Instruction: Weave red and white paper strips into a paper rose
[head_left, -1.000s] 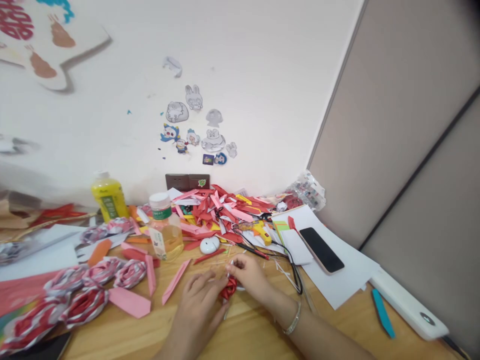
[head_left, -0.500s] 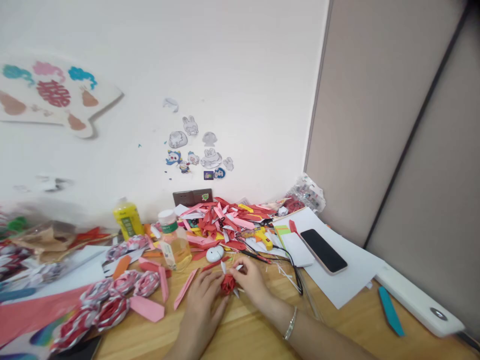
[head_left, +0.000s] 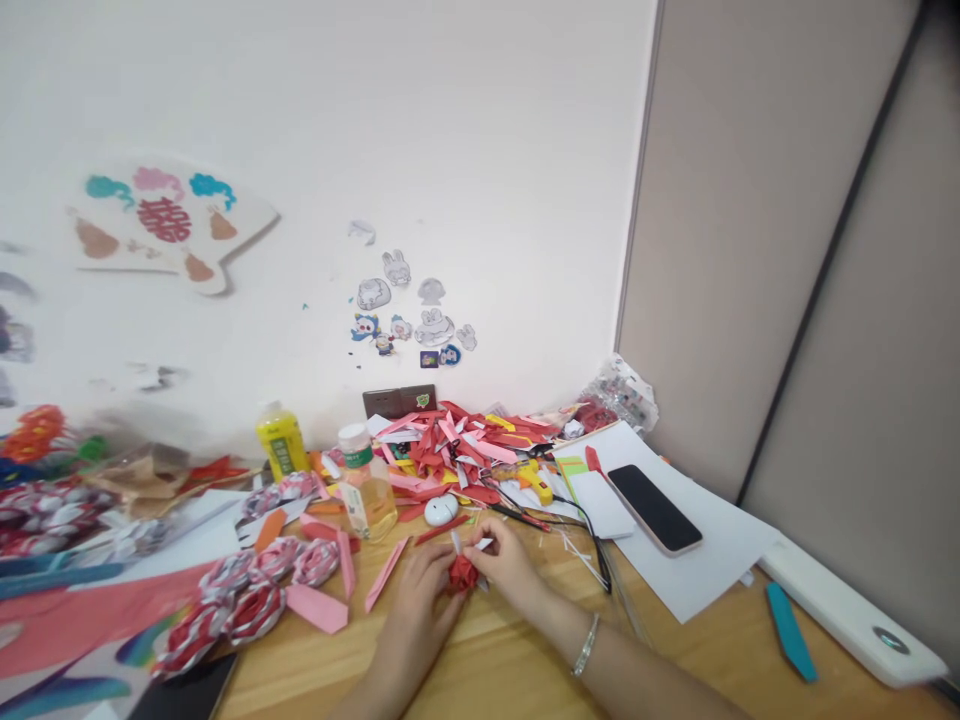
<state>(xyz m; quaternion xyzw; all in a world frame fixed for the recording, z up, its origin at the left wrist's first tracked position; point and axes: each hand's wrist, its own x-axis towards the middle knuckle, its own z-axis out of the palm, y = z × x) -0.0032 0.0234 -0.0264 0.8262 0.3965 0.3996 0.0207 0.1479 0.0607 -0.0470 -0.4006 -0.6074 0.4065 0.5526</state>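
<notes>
A small red folded-paper flower [head_left: 463, 574] with white pointed paper tips is held just above or on the wooden tabletop. My left hand [head_left: 420, 598] curls around its left side, the fingers closed against it. From the right, my right hand [head_left: 504, 560] pinches at a white tip along the upper edge; its fingertips partly cover the paper. Beside my left hand lies a folded pink paper strip [head_left: 387, 575]. A white rounded case [head_left: 441, 510] sits just beyond the hands.
Behind are heaped red and pink paper strips [head_left: 465, 445], a yellow glue gun [head_left: 535, 482] with a black cable, and a drink bottle [head_left: 367, 495]. Twisted red-and-white rolls [head_left: 255, 612] lie left. At right: a phone [head_left: 654, 508] on white paper and a long white device [head_left: 851, 615].
The view has shifted slightly to the left and up. Both hands keep hold of the paper flower, which appears turned a little; a lower white tip shows less.
</notes>
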